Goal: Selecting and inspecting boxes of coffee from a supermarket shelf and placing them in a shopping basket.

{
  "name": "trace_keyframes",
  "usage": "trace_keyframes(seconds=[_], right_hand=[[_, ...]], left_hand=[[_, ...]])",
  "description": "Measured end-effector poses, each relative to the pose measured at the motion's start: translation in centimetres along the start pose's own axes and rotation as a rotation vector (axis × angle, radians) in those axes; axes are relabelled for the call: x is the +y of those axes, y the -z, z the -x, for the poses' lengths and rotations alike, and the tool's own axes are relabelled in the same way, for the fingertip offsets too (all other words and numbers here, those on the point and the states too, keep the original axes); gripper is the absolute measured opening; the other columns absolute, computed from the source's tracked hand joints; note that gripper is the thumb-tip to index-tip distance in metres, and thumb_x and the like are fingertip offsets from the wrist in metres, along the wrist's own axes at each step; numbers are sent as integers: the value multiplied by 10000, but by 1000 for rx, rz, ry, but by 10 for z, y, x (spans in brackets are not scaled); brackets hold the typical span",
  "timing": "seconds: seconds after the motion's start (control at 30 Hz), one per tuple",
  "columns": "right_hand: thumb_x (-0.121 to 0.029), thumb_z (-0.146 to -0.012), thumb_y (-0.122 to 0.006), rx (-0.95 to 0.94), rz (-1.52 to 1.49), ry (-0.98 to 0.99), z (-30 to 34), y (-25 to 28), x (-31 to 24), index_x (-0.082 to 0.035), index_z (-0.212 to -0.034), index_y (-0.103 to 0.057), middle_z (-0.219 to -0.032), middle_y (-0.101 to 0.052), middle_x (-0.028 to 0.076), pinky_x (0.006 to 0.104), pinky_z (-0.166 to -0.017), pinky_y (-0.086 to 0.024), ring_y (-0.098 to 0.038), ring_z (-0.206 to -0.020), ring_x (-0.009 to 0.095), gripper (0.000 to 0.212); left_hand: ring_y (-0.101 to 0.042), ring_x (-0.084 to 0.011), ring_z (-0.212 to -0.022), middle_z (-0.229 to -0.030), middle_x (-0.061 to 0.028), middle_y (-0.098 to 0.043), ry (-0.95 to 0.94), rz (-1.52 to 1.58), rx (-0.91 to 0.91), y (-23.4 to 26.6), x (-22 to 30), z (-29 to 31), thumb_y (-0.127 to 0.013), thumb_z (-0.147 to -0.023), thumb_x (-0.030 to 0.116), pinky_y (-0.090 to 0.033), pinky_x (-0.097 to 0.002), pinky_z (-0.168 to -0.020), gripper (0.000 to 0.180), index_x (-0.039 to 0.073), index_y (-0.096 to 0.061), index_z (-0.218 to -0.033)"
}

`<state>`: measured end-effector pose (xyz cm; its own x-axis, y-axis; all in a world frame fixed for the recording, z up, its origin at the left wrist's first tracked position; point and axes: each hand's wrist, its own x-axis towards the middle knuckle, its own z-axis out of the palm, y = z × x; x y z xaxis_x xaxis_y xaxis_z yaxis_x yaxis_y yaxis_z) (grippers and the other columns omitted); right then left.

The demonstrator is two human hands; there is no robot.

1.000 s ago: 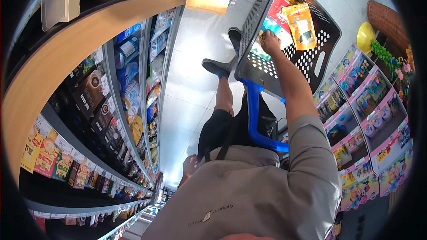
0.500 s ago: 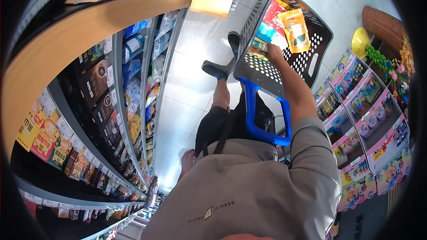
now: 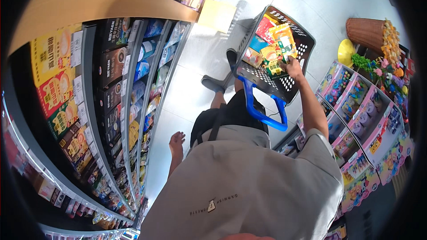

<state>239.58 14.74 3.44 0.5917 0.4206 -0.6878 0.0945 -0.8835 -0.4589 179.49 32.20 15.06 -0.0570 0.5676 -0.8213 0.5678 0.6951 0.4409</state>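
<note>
My right hand [image 3: 293,68] reaches into a dark grey shopping basket [image 3: 307,46]. Its fingers are closed on the edge of a yellow and green packet [image 3: 270,59]. Beneath and beside that packet lie an orange pouch [image 3: 282,31], a red package [image 3: 265,26] and a blue package [image 3: 257,44]. A small yellowish package [image 3: 252,57] sits by the basket's left wall. The basket's blue handle [image 3: 269,121] hangs toward my legs. My left hand [image 3: 177,138] is at my left side, fingers apart, holding nothing, close to the shelves.
Tall shelves [image 3: 91,106] of boxed and bagged goods run along my left. A yellow card [image 3: 216,15] sticks out from the shelf end. At right stand a pink display rack [image 3: 362,120] of small toys, a wicker basket [image 3: 364,31] and artificial flowers [image 3: 384,64].
The yellow and green packet has come into view over the other goods as my right hand shifted toward the basket's right. My left hand has risen outward from my side.
</note>
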Motion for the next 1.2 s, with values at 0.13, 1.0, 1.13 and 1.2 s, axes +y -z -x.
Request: trace_keyframes(seconds=[0.13, 1.0, 1.13, 1.2], right_hand=[[-116, -765, -731, -147, -425, 107, 40, 45, -50, 32, -994, -638, -871, -685, 73, 263, -682, -486, -616, -738, 116, 288], [-168, -852, -664, -711, -495, 718, 213, -52, -398, -7, -1287, -517, -1013, -635, 9, 238, -878, -399, -553, -956, 96, 486], [-154, -883, -632, -752, -610, 677, 225, -77, -404, 4, -1309, -483, -1065, -627, 42, 241, -897, -396, -551, -1000, 102, 478], [-121, -895, -611, -742, -543, 761, 236, -95, -405, 33, -1305, -457, -1085, -628, 88, 257, -855, -458, -584, -995, 124, 465]], left_hand=[[-615, -257, -1061, -1167, -186, -605, -217, 15, -25, -17, 55, -17, -528, -962, 169, -505, -352, -888, 354, -65, -489, -1225], [-565, -148, -1040, -1148, -89, -584, -712, 743, -475, -13, 222, 65, -605, -918, 136, -455, -297, -901, 380, -28, -469, -1233], [-538, -156, -1107, -1214, -82, -556, -746, 974, -367, 7, 216, 64, -546, -951, 152, -435, -318, -946, 352, 3, -446, -1253], [-537, -164, -1121, -1241, -81, -540, -776, 1097, -334, 15, 215, 65, -536, -954, 136, -433, -330, -962, 376, 7, -401, -1279]])
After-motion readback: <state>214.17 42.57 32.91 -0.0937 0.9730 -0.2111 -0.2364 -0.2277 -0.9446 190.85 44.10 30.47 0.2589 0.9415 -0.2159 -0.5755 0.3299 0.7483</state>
